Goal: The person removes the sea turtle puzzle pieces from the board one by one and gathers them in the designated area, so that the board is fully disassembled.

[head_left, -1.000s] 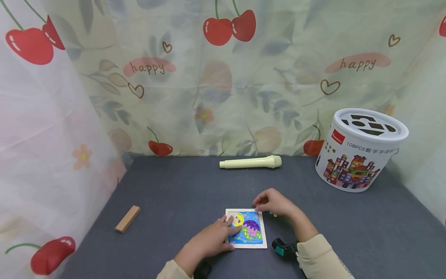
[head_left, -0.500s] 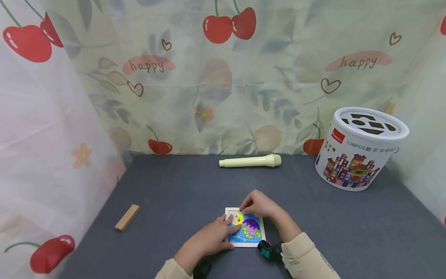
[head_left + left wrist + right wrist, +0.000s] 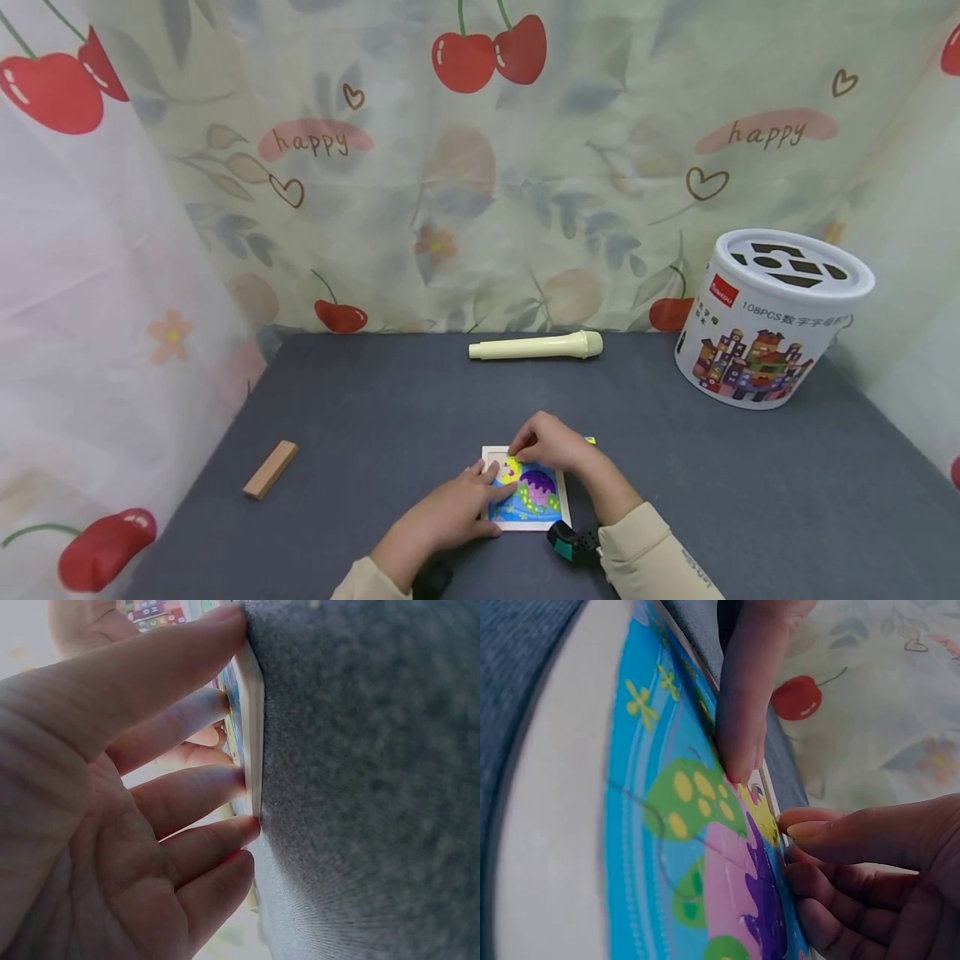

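Observation:
A small jigsaw puzzle [image 3: 538, 498] with a pale wooden frame lies on the table, showing a yellow, purple and green cartoon picture on blue. Bare wood shows at its upper left corner. My left hand [image 3: 450, 512] lies over its left side with fingers spread; in the left wrist view the thumb [image 3: 187, 652] and fingertips rest along the frame's edge. My right hand [image 3: 551, 442] reaches over the upper edge, thumb [image 3: 817, 825] and curled fingers pinching at a puzzle piece near the yellow head; the fingers mostly hide that piece.
A yellow bit [image 3: 590, 440] shows on the table behind the right wrist. A wooden block [image 3: 270, 471] lies at left, a cream toy microphone [image 3: 536, 346] at the back, and a white bucket [image 3: 772, 325] at back right. Patterned cloth [image 3: 480, 208] hangs behind.
My right hand has moved left from the puzzle's upper right corner to its upper edge near the yellow head. The left hand has stayed on the frame. The view shifts slightly.

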Action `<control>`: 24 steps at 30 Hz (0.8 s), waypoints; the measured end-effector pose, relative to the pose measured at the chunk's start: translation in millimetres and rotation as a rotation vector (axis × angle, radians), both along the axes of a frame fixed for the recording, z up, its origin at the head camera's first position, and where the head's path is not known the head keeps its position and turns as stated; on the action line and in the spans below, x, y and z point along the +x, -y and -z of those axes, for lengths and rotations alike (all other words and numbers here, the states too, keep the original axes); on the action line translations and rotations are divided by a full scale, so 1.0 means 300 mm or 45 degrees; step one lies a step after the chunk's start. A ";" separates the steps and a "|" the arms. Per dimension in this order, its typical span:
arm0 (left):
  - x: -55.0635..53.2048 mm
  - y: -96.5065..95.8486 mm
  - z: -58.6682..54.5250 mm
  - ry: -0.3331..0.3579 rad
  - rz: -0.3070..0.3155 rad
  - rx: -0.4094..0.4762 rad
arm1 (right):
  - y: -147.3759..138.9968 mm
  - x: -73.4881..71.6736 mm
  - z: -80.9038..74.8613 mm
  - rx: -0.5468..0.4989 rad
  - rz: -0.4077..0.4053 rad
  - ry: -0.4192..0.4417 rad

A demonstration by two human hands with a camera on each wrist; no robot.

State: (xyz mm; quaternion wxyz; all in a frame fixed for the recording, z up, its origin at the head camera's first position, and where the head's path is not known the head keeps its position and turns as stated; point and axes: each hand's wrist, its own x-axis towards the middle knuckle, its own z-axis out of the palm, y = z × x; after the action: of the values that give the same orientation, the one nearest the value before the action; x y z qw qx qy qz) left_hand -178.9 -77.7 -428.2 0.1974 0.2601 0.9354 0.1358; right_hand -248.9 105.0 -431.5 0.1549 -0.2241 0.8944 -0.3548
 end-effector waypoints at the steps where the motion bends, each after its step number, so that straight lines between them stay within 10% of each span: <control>1: -0.001 0.000 0.000 -0.004 0.002 0.001 | 0.002 0.000 0.000 0.001 0.014 0.000; 24: 0.005 0.005 -0.003 -0.064 0.034 0.016 | 0.009 0.005 -0.009 -0.020 0.051 0.039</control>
State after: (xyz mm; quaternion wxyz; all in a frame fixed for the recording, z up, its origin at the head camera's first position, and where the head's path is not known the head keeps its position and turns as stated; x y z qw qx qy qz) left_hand -177.4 -79.1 -427.5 0.1741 0.2772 0.9356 0.1327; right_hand -247.5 102.4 -428.9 0.1598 -0.2019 0.8934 -0.3682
